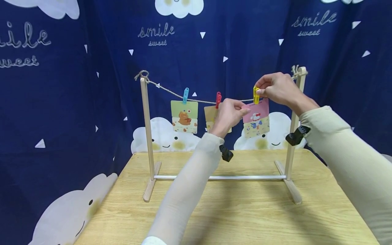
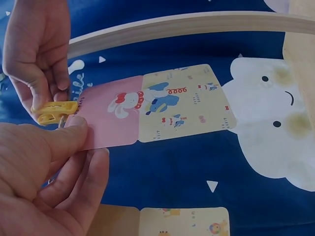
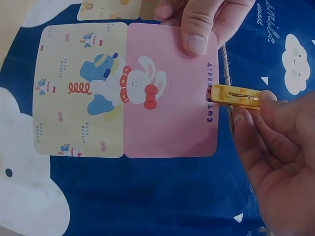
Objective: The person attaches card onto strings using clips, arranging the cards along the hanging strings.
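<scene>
My left hand [image 1: 229,115] pinches the upper left edge of a pink and yellow card [image 3: 170,132] with a rabbit on it. My right hand [image 1: 277,89] pinches a yellow clothespin [image 3: 236,96] between thumb and fingers. The clothespin's tip overlaps the card's top edge at the printed lettering, right at the twine [image 1: 202,101]. A green bear card [image 1: 184,117] hangs on the left under a blue clothespin [image 1: 185,95]. Behind my left hand hangs a tan card [image 1: 209,114] under a red clothespin [image 1: 218,98], partly hidden.
The twine is tied between two wooden posts [image 1: 148,129] of a stand. A white bar [image 1: 245,177] joins its feet on the wooden table [image 1: 122,211]. A dark blue curtain [image 1: 76,112] with clouds and triangles hangs behind. Each wrist wears a black camera strap.
</scene>
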Available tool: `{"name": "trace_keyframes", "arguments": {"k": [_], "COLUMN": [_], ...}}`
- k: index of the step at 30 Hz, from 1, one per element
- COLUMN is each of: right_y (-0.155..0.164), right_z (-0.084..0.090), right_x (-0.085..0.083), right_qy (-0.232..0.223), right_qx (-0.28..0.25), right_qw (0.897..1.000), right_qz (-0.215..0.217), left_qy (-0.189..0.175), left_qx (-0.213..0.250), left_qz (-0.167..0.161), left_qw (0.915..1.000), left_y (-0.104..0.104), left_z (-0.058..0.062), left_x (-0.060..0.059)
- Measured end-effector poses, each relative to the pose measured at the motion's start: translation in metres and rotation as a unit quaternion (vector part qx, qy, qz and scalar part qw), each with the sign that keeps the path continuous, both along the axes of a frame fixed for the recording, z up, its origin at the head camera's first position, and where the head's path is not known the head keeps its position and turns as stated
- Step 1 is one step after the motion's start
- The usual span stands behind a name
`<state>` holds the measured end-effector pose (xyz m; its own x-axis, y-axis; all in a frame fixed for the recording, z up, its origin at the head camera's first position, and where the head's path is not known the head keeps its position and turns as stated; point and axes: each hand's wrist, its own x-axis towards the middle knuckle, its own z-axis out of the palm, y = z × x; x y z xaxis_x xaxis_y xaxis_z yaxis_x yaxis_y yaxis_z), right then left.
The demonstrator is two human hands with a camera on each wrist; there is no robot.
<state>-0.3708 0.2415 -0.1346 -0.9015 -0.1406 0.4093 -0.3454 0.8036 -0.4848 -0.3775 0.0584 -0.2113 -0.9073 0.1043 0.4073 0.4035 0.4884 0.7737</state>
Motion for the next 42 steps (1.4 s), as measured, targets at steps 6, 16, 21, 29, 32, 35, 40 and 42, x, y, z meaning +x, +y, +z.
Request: {"name": "trace_keyframes", "arguments": {"k": [6, 16, 21, 29, 32, 35, 40, 42], "right_y": [0.002, 0.003, 0.003, 0.003, 0.002, 0.0, -0.002, -0.001], "right_z": [-0.002, -0.003, -0.005, -0.006, -0.006, -0.005, -0.005, -0.005], "right_x": [0.0, 0.002, 0.002, 0.003, 0.002, 0.001, 0.002, 0.002], "right_qy": [-0.003, -0.001, -0.004, -0.01, -0.01, -0.01, -0.009, -0.006], "right_qx": [0.001, 0.004, 0.006, 0.003, 0.004, 0.004, 0.009, 0.011], "right_qw": [1.0, 1.0, 1.0, 1.0, 1.0, 1.0, 1.0, 1.0], "right_qz": [0.006, 0.015, 0.016, 0.018, 0.016, 0.014, 0.013, 0.013], "left_qy": [0.006, 0.009, 0.001, 0.01, 0.013, 0.017, 0.034, 0.037], "left_qx": [0.005, 0.011, 0.009, 0.009, 0.009, 0.007, -0.012, -0.021], "left_qz": [0.002, 0.004, 0.009, 0.007, 0.008, 0.005, -0.006, -0.015], "left_qw": [1.0, 0.9999, 0.9999, 0.9999, 0.9998, 0.9998, 0.9993, 0.999], "left_y": [0.001, 0.002, 0.001, -0.008, -0.013, -0.019, -0.033, -0.041], "left_z": [-0.001, -0.002, -0.002, -0.001, 0.001, 0.002, 0.004, 0.004], "left_x": [0.0, 0.001, 0.003, 0.014, 0.02, 0.026, 0.033, 0.034]}}
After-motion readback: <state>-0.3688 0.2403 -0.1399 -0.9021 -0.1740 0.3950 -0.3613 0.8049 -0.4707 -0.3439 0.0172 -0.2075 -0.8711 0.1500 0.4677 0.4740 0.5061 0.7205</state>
